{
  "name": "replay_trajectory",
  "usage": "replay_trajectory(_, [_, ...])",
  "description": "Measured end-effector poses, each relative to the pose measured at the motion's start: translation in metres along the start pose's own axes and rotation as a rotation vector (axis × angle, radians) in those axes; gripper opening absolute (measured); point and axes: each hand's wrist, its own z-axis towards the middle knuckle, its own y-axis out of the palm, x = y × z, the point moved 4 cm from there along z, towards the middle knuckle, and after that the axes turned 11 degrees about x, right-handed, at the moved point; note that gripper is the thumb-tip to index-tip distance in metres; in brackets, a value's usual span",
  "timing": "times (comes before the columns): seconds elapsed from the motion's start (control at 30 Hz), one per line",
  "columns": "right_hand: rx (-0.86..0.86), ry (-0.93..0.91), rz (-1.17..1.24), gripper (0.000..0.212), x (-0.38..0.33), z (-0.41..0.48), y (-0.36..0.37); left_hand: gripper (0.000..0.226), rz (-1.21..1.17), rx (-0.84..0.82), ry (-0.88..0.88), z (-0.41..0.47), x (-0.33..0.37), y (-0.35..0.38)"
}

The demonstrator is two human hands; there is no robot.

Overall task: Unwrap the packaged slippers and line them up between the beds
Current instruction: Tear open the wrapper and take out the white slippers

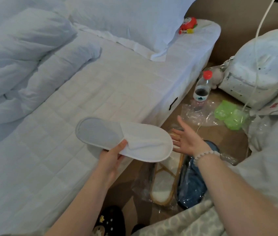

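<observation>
A flat white slipper [126,138] with a grey insole hangs over the bed's edge, pinched at its near side by my left hand [113,157]. My right hand [188,139] is open, palm up, just right of the slipper's toe and apart from it. On the floor below lie a white slipper with tan trim [163,183] and a dark blue slipper [194,181], both lying on or in clear plastic wrap. More crumpled clear wrap [199,113] lies further back on the floor.
The white bed [66,108] with a duvet and pillows fills the left. A second bed's edge [271,160] is at right. Between them on the brown floor stand a red-capped bottle [202,87], a white backpack [262,72] and green plastic [231,114]. A dark patterned slipper [109,220] is near my feet.
</observation>
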Motion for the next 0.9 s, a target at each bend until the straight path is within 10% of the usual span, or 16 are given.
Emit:
replay_trajectory(0.23, [-0.191, -0.255, -0.196, 0.024, -0.035, -0.057, 0.044, 0.029, -0.308, 0.0, -0.079, -0.009, 0.036, 0.008])
replay_trajectory(0.57, [-0.092, -0.21, -0.254, 0.014, -0.009, -0.094, 0.053, 0.011, -0.593, 0.058, -0.14, -0.074, -0.012, -0.036])
replay_trajectory(0.9, [-0.067, -0.328, -0.751, 0.014, 0.064, -0.165, 0.06, 0.04, -0.757, 0.284, -0.245, -0.136, -0.098, -0.111])
